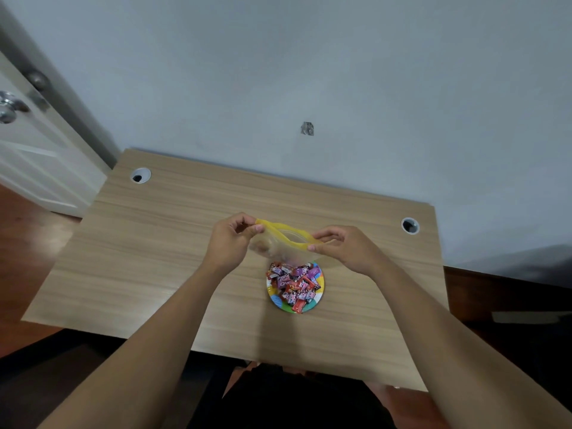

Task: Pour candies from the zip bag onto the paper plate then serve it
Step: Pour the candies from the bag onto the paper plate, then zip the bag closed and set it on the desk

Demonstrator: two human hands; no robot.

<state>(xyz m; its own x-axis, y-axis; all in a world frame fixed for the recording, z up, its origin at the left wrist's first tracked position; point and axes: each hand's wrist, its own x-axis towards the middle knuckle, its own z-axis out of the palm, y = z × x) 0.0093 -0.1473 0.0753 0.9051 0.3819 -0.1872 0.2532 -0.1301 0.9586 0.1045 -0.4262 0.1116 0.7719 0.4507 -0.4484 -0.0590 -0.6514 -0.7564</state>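
Both my arms are stretched out over the bench [154,258]. My left hand [230,239] pinches the left end of the bag [280,243] at its yellow zip strip; my right hand [343,247] pinches the right end. Fingers on both are clamped on the strip. The bag is held in the air just above the far edge of the plate [278,303], mouth spread, clear and looking near empty. Candies [294,283] sit heaped on the plate, red and purple wrappers, near the bench centre.
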